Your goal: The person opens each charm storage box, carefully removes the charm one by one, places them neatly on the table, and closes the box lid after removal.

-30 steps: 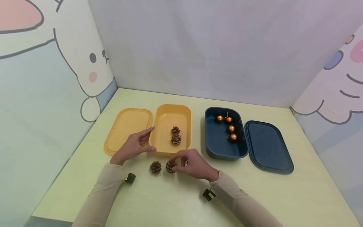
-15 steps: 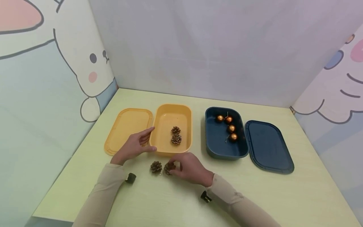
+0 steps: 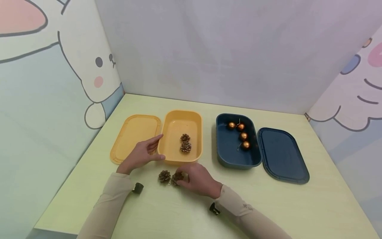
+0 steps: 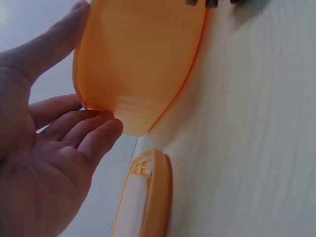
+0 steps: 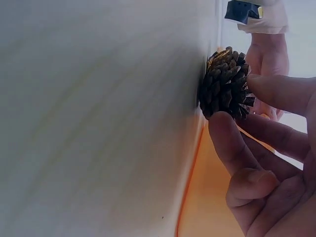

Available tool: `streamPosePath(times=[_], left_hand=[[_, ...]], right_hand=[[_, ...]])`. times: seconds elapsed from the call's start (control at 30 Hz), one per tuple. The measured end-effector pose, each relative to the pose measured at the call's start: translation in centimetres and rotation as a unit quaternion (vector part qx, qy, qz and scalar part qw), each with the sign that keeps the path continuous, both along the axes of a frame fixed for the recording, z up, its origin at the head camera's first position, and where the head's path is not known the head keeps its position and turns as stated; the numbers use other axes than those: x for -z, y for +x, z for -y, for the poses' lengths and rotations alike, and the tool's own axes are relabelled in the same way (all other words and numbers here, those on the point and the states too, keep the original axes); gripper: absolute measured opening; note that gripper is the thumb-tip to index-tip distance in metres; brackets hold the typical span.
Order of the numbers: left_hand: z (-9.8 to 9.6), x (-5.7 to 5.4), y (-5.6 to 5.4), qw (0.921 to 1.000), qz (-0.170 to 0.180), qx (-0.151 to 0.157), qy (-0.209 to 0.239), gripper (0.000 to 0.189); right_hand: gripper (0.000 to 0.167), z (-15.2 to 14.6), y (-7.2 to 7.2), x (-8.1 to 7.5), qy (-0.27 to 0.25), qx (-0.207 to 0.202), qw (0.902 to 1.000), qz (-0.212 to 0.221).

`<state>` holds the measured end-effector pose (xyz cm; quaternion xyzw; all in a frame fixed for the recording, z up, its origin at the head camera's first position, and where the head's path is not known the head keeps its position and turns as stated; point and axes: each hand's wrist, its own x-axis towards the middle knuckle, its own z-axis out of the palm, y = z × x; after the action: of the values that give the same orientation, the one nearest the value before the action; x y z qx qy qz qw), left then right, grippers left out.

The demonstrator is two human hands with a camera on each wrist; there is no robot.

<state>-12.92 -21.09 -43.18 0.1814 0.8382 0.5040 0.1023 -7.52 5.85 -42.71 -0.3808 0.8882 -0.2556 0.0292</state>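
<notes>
My right hand [image 3: 197,179] pinches a brown pine cone [image 5: 223,89] between thumb and fingers, low at the tabletop in the right wrist view. Just left of it lies a second pine cone [image 3: 164,176]. Both are in front of a yellow box [image 3: 174,124], which has two more cones inside, a smaller one [image 3: 185,137] behind a speckled one [image 3: 185,147]. My left hand [image 3: 140,155] touches the box's left side near the front corner. In the left wrist view its loosely bent fingers [image 4: 101,136] meet the wall [image 4: 138,59], with the thumb at the edge.
A yellow lid [image 3: 138,127] lies left of the yellow box, partly behind my left hand. To the right stands a navy box [image 3: 228,149] containing several copper-coloured baubles [image 3: 243,136], with its navy lid [image 3: 282,154] beside it. Walls rise along the table's back and sides.
My right hand has moved slightly left and towards me, bringing its pine cone closer to the other loose one. The left hand keeps its place at the yellow box.
</notes>
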Motion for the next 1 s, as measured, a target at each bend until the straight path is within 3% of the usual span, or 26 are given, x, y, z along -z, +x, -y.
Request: streamPosePath(times=[0.47,1.0], left_hand=[[0.1,0.0,0.0,0.9999,-0.002,-0.002,-0.01,0.09],[0.1,-0.1,0.1,1.0,0.005,-0.007,0.002,0.091]], right_hand=[[0.026,-0.1,0.1,-0.5,0.007,-0.001,1.0,-0.006],[0.024,-0.2,-0.8,-3.5,-0.033,-0.014,0.9993,0.015]])
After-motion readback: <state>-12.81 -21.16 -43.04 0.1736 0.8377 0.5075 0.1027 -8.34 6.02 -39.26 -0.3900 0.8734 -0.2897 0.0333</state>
